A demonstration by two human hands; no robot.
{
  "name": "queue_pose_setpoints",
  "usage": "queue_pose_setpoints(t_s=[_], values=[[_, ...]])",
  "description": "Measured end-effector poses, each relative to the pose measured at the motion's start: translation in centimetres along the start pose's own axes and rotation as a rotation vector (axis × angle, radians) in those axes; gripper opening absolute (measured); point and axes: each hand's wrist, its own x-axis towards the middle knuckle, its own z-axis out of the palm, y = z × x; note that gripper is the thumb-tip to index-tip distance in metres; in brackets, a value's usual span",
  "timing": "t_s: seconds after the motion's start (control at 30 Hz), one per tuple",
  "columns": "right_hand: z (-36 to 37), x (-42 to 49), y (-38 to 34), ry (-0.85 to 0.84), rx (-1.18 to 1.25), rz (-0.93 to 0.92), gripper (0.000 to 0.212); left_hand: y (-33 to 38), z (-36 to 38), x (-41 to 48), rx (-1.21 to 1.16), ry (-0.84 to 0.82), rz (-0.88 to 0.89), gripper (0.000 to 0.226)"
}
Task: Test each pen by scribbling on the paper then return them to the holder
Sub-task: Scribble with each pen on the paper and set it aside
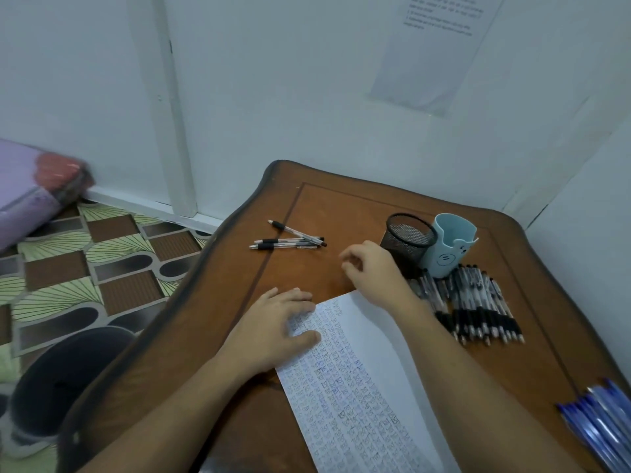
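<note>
**Desk:** What sits at far left?

**Photographer:** A purple wrapped bundle (pixel 30 189) lies on the patterned floor (pixel 112 264) against the white wall, well clear of the wooden table (pixel 341 206).

**Desk:** And on the table, moving across?

**Photographer:** Three black-grip pens (pixel 286 238) lie loose near the far left edge, their ends crossing. Nearer the person, the left hand (pixel 276 322) rests flat, fingers straight and spread. Its fingertips and thumb press the top left corner of the paper (pixel 358 387), and it holds nothing. The sheet runs towards the camera and is covered with rows of small scribbles along its left side.

**Desk:** The right hand?

**Photographer:** The right hand (pixel 372 268) hangs just past the paper's top edge with fingers loosely curled, gripping no pen.

**Desk:** The holder?

**Photographer:** Just right of that hand a black mesh holder (pixel 408 240) stands upright, touching a pale blue holder (pixel 450 245). No pens show above either rim. In front of them a row of black-grip pens (pixel 474 308) lies side by side on the wood, and a cluster of blue pens (pixel 601 425) lies at the near right edge
</note>
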Motion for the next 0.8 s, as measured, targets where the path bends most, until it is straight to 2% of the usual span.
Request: queue_pose_setpoints(t_s=[0.1, 0.17, 0.3, 0.4, 0.5, 0.63, 0.73, 0.8], values=[[2.0, 3.3, -1.3, -0.005, 0.120, 0.050, 0.044, -0.1, -0.1, -0.1, -0.010, -0.006, 0.005, 0.065], [3.1, 4.9, -1.2, -0.011, 0.112, 0.083, 0.050, -0.2, 0.0, 0.0, -0.005, 0.000, 0.014, 0.063], [4.2, 5.7, -0.7, 0.046, 0.073, 0.060, 0.026, -0.4, 0.0, 0.1, 0.003, 0.008, 0.012, 0.058], [4.1, 5.4, -0.3, 0.125, 0.172, 0.028, 0.020, -0.5, 0.1, 0.0, 0.013, 0.010, 0.012, 0.060], [2.8, 4.7, -0.4, 0.242, 0.434, 0.060, 0.013, -0.4, 0.1, 0.0, 0.007, 0.008, 0.005, 0.067], [0.0, 2.8, -1.8, 0.325, 0.959, 0.100, 0.005, -0.3, 0.1, -0.1, -0.002, 0.016, -0.006, 0.077], [-1.6, 1.1, -3.1, 0.286, 1.286, 0.084, 0.005, -0.1, 0.0, -0.1, 0.001, 0.016, -0.015, 0.071], [-2.1, -0.1, -3.3, 0.212, 1.444, 0.074, 0.011, 0.0, 0.0, -0.1, -0.001, 0.018, -0.015, 0.077]])
